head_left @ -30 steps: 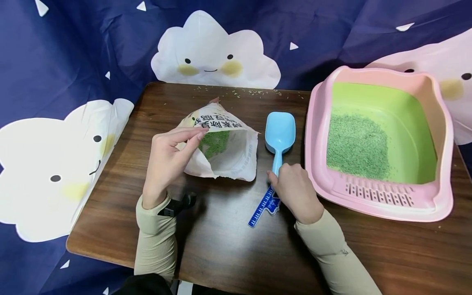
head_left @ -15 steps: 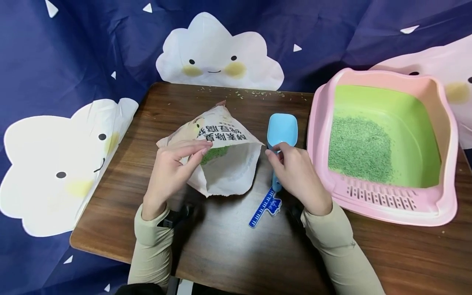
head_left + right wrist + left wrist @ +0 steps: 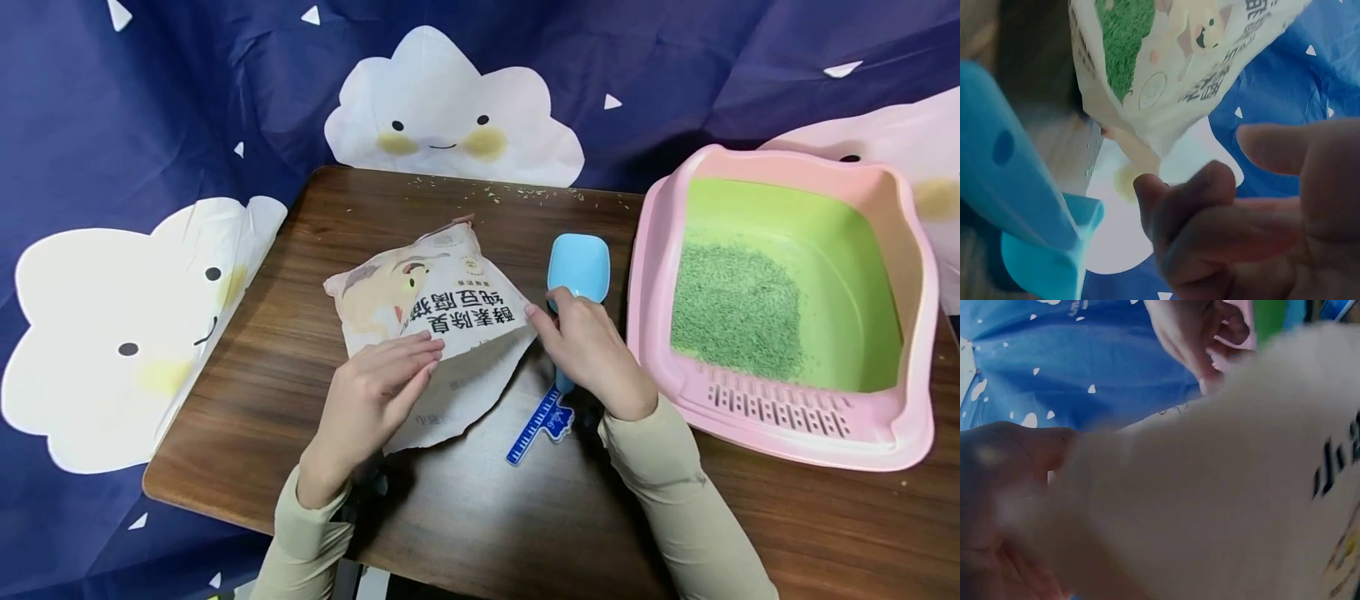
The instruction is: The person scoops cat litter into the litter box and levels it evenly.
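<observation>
A white paper bag of cat litter (image 3: 457,292), printed with black characters and a cat, leans over the table with its torn mouth facing the person. My left hand (image 3: 382,400) pinches the upper edge of the mouth between thumb and fingers. At the bag's right corner is my right hand (image 3: 596,350), thumb tip right at the edge. The right wrist view shows a gap between this hand's thumb (image 3: 1272,147) and bent fingers (image 3: 1197,219). Beneath it lies a light blue scoop (image 3: 579,260), its handle partly hidden. The bag's inside contents are hidden in the head view.
A pink litter box (image 3: 795,429) with a green inside stands at right, green litter (image 3: 735,308) heaped in it. A blue piano-key-patterned strip (image 3: 540,421) lies by the scoop handle. Loose pellets (image 3: 517,193) dot the table's (image 3: 247,433) back edge. A cloud-print cloth (image 3: 247,75) hangs behind.
My left hand has drawn the bag's mouth down and toward the person, tipping its printed side up. My right hand has let go of the scoop handle and risen to the bag's corner.
</observation>
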`<state>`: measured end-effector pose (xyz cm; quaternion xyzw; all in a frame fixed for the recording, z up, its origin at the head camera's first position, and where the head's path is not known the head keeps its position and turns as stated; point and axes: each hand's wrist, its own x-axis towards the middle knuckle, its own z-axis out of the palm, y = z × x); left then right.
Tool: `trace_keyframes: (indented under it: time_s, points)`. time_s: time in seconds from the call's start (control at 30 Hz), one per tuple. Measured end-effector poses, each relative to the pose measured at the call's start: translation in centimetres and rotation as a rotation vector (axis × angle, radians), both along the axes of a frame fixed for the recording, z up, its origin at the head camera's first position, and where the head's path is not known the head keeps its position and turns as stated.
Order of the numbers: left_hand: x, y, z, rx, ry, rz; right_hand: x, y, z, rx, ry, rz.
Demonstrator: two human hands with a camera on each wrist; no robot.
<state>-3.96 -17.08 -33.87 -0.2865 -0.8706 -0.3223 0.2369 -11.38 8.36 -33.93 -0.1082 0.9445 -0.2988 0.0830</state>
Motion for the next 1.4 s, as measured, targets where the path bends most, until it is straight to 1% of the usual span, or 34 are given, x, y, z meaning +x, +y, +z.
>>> trace_keyframes:
  time_s: [0.13,0.23,0.33,0.4,0.47,0.5,0.53,0.57,0.6,0.63,0.7,0.73,0.77,0.8,0.83,0.87,0.9,0.97,1.0,1.03,1.07,1.1,1.17,1.2,1.27,1.33,1.4]
  points:
    - [1.0,0.2,-0.7,-0.019,0.011,0.014,-0.2,-0.3,0.1,0.051,-0.053,0.048]
    - [1.4,0.2,-0.9,-0.015,-0.007,0.014,-0.4,-0.5,0.2,0.06,-0.1,0.086]
    - [1.7,0.2,-1.1,0.004,-0.05,-0.023,-0.8,-0.8,-0.1,0.051,-0.143,0.13]
    - [2.0,0.0,-1.3,0.038,-0.08,-0.064,-1.1,-1.0,-0.4,0.048,-0.169,0.149]
    - [2.2,-0.3,-1.6,0.106,-0.102,-0.098,-1.4,-1.0,-0.6,0.039,-0.195,0.156]
    - [2.3,-0.5,-1.7,0.147,-0.111,-0.096,-1.5,-1.0,-0.8,0.037,-0.206,0.156]
    - [2.4,-0.8,-1.8,0.185,-0.117,-0.074,-1.6,-0.9,-0.8,0.03,-0.218,0.153]
    - [2.6,-1.2,-2.0,0.224,-0.122,-0.031,-1.7,-0.9,-0.9,0.025,-0.229,0.149]
    - [2.7,-1.5,-2.1,0.256,-0.125,0.039,-1.9,-0.8,-0.9,0.018,-0.24,0.145]
    - [2.9,-1.9,-2.3,0.278,-0.136,0.126,-2.0,-0.8,-1.0,0.016,-0.248,0.145]
    - [3.2,-2.7,-2.5,0.288,-0.205,0.325,-2.3,-0.6,-1.0,0.017,-0.259,0.148]
    - [3.4,-3.0,-2.6,0.278,-0.258,0.42,-2.5,-0.6,-1.0,0.018,-0.266,0.15]
    - [3.6,-3.4,-2.7,0.261,-0.324,0.5,-2.6,-0.5,-1.1,0.024,-0.272,0.151]
    - [3.7,-3.6,-2.8,0.234,-0.4,0.559,-2.7,-0.5,-1.1,0.027,-0.278,0.15]
    - [3.8,-3.9,-3.0,0.208,-0.49,0.592,-2.9,-0.4,-1.1,0.031,-0.282,0.15]
    - [4.0,-4.2,-3.2,0.193,-0.589,0.6,-3.0,-0.4,-1.1,0.031,-0.286,0.15]
    - [4.1,-4.4,-3.3,0.185,-0.69,0.592,-3.1,-0.3,-1.1,0.031,-0.287,0.151]
    - [4.2,-4.8,-3.8,0.195,-0.868,0.536,-3.3,-0.2,-1.0,0.027,-0.283,0.155]
    - [4.3,-4.9,-4.1,0.236,-0.948,0.493,-3.4,-0.1,-1.0,0.017,-0.282,0.159]
    - [4.4,-5.0,-4.3,0.3,-1.015,0.453,-3.5,0.0,-1.0,0.007,-0.278,0.167]
    - [4.4,-5.2,-4.6,0.385,-1.062,0.413,-3.5,0.1,-1.0,-0.011,-0.282,0.171]
    - [4.4,-5.3,-4.8,0.476,-1.09,0.374,-3.6,0.2,-0.9,-0.038,-0.291,0.172]
    - [4.4,-5.5,-5.3,0.681,-1.108,0.284,-3.7,0.4,-0.9,-0.118,-0.322,0.165]
    - [4.4,-5.6,-5.4,0.785,-1.105,0.239,-3.8,0.5,-0.9,-0.163,-0.336,0.163]
    - [4.3,-5.9,-5.6,0.947,-1.085,0.161,-3.9,0.5,-1.0,-0.254,-0.369,0.154]
    - [4.2,-6.1,-5.8,1.068,-1.074,0.102,-4.0,0.6,-1.1,-0.323,-0.381,0.15]
    - [4.2,-6.4,-5.8,1.14,-1.07,0.073,-4.0,0.6,-1.2,-0.333,-0.368,0.146]
